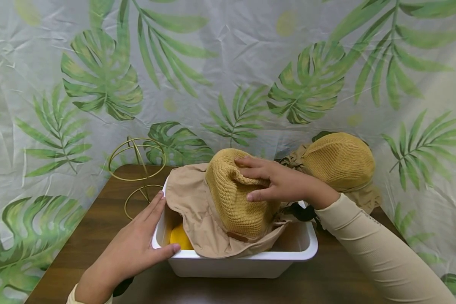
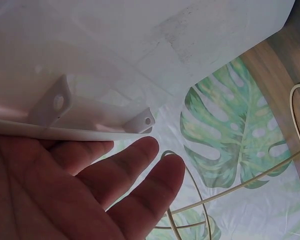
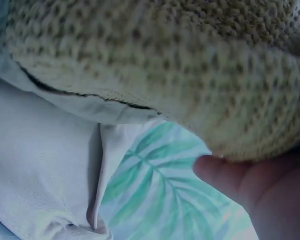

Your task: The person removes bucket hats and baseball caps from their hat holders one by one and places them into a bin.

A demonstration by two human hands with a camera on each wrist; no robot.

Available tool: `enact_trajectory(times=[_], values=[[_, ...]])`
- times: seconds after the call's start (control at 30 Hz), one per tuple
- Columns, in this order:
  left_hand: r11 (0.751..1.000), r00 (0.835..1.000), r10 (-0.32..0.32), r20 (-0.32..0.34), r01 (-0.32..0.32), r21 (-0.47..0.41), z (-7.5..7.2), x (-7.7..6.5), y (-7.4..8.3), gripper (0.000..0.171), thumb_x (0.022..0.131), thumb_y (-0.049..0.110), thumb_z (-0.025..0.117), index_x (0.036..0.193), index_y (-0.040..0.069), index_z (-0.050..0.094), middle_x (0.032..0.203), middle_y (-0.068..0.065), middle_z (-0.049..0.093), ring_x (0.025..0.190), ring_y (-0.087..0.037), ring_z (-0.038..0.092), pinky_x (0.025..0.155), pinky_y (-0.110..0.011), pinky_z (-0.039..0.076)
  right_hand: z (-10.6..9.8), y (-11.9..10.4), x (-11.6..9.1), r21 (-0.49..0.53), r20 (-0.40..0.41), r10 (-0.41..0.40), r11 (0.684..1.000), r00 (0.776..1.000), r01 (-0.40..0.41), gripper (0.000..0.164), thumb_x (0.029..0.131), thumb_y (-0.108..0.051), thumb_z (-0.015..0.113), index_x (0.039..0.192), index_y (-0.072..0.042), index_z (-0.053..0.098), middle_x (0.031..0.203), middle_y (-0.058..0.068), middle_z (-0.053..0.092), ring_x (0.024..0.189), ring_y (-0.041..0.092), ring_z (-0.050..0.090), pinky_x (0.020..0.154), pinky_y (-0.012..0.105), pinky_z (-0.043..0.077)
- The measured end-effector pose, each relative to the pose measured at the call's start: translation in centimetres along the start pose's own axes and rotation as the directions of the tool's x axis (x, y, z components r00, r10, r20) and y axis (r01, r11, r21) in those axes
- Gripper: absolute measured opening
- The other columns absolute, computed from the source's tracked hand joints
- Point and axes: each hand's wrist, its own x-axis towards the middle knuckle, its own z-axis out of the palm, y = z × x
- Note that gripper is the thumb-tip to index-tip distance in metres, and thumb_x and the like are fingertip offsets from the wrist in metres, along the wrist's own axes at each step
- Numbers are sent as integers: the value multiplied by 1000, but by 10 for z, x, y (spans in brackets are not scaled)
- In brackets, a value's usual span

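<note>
A hat (image 1: 235,198) with a mustard knitted crown and a beige cloth brim sits in a white tub (image 1: 228,270), its brim draped over the near rim. My right hand (image 1: 267,177) lies on top with fairly straight, spread fingers, and the crown is dented beneath them. The right wrist view shows my thumb (image 3: 222,172) touching the knit (image 3: 140,75). With my left hand (image 1: 137,236) I touch the tub's left end, thumb at the near corner. In the left wrist view, extended fingers (image 2: 140,195) lie below the rim (image 2: 65,132). Something yellow (image 1: 180,236) shows inside the tub.
A second mustard knitted hat (image 1: 338,160) with beige cloth stands behind to the right. A gold wire stand (image 1: 137,158) is at the back left. Dark straps (image 1: 302,211) show by the tub's right end. Everything is on a brown wooden table (image 1: 83,236) before a leaf-patterned cloth (image 1: 232,50).
</note>
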Motion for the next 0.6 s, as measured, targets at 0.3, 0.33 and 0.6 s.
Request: enact_trajectory(times=[0.3, 0.33, 0.6], values=[[1000, 1000, 7, 1, -7, -5, 1, 1, -1, 107, 84, 62, 68, 156, -2, 21, 163, -14, 18, 143, -34, 31, 108, -52, 37, 10, -7, 1, -45, 222, 30, 999, 975, -21, 98, 81, -52, 77, 156, -9, 31, 166, 10, 7, 150, 33, 1, 116, 57, 17], [1000, 1000, 6, 2, -6, -6, 1, 1, -1, 107, 84, 62, 67, 156, -1, 21, 163, -14, 18, 144, -34, 31, 108, -52, 36, 12, -8, 1, -60, 235, 28, 998, 972, -14, 100, 79, -53, 78, 156, -8, 31, 166, 11, 7, 150, 35, 1, 115, 58, 17], [1000, 1000, -5, 12, 5, -17, 1, 1, -2, 106, 84, 62, 66, 157, -1, 21, 164, -14, 18, 143, -35, 31, 106, -53, 38, 18, -14, 2, -134, 286, 38, 991, 957, 0, 106, 77, -61, 76, 157, -12, 28, 166, 11, 1, 150, 34, -3, 115, 60, 17]])
